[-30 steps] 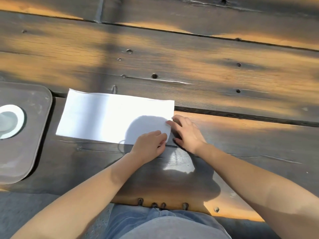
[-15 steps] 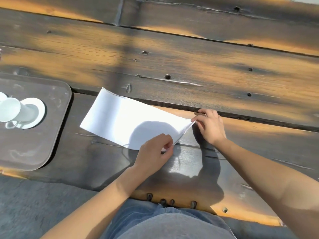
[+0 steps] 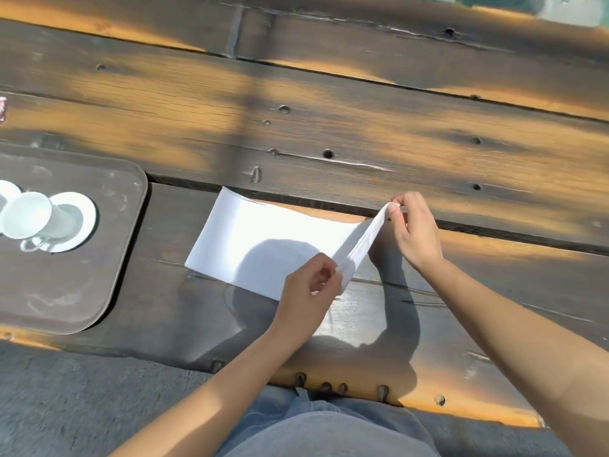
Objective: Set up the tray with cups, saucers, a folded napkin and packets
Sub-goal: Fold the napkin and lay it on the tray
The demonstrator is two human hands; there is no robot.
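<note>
One saucer (image 3: 6, 189) left of the napkin (image 3: 263, 239) is cut off.

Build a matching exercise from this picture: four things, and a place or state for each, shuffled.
Things:
1 napkin
2 cup
3 tray
4 right hand

Places or states:
a on a saucer
b pinches a napkin corner
c right end raised off the table
d lies at the table's left

Pairs: 1-c; 2-a; 3-d; 4-b
</note>
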